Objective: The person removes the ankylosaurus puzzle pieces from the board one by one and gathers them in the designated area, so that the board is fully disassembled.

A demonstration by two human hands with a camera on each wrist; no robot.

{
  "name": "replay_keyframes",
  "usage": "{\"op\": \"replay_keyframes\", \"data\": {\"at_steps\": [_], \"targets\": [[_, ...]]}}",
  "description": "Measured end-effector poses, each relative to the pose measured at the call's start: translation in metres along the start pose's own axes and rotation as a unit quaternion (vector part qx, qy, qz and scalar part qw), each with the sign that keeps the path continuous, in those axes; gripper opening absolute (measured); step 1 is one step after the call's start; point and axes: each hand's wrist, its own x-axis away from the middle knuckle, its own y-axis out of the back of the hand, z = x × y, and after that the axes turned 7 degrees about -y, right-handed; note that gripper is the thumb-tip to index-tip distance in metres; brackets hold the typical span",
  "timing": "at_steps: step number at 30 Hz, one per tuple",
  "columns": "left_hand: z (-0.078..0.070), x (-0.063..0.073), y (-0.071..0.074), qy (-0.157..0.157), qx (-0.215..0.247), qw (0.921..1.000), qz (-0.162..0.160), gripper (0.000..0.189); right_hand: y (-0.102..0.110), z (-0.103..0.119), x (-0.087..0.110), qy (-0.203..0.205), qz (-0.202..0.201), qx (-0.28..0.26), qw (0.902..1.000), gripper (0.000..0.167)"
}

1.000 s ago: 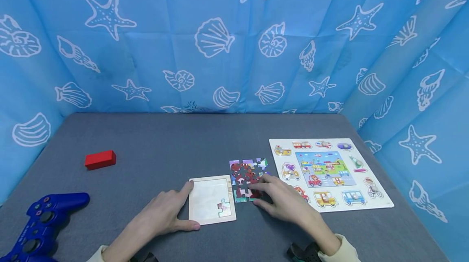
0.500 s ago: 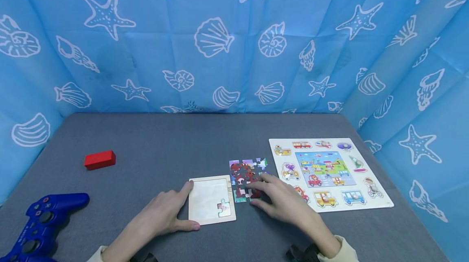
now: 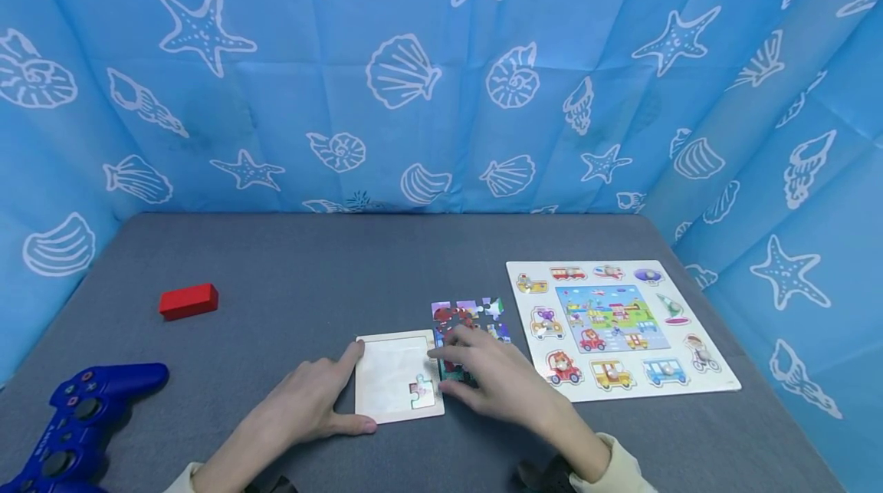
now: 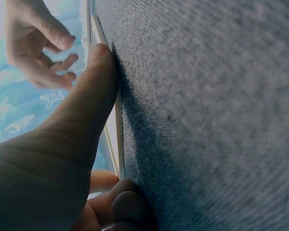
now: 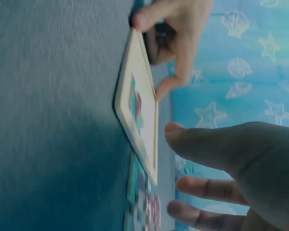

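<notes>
A square wooden puzzle tray lies on the grey table, with one jigsaw piece in its near right corner. My left hand holds the tray by its left side, thumb at the near edge and a finger at the far corner. Several loose jigsaw pieces are grouped right of the tray, partly covered by my right hand. That hand hovers by the tray's right edge; in the right wrist view its thumb and fingers stand apart, with nothing visible between them.
To the right lies a white vehicle peg puzzle board. A red block sits at the left, and a blue game controller is nearer the front. Behind the table hangs a blue curtain with sea shapes.
My right hand has shifted left across the loose pieces to the tray's right edge, uncovering the car picture on the white board. The left hand and tray stay put.
</notes>
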Motion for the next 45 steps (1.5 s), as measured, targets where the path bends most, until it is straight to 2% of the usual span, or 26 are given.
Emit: {"op": "replay_keyframes", "data": {"at_steps": [9,16,24,33,41,45], "targets": [[0.001,0.000,0.001,-0.003,0.011,0.9999,0.004,0.111,-0.014,0.014,-0.005,0.072,0.037,0.038,0.9960,0.030],[0.002,0.001,0.001,-0.009,0.016,0.9998,0.000,0.112,-0.018,0.017,-0.005,0.068,0.057,0.070,0.9936,0.027],[0.002,0.001,0.001,-0.013,0.019,0.9997,-0.003,0.111,-0.018,0.019,-0.004,0.048,0.065,0.037,0.9960,0.028],[0.002,0.001,0.001,-0.011,0.020,0.9997,-0.002,0.112,-0.020,0.019,-0.003,0.053,0.062,0.027,0.9963,0.031],[0.002,0.001,0.000,-0.011,0.019,0.9998,-0.002,0.111,-0.018,0.018,-0.004,0.030,0.077,-0.016,0.9964,0.032],[0.002,0.000,0.000,-0.009,0.017,0.9998,0.001,0.111,-0.017,0.018,-0.006,0.037,0.079,-0.023,0.9959,0.032]]}}
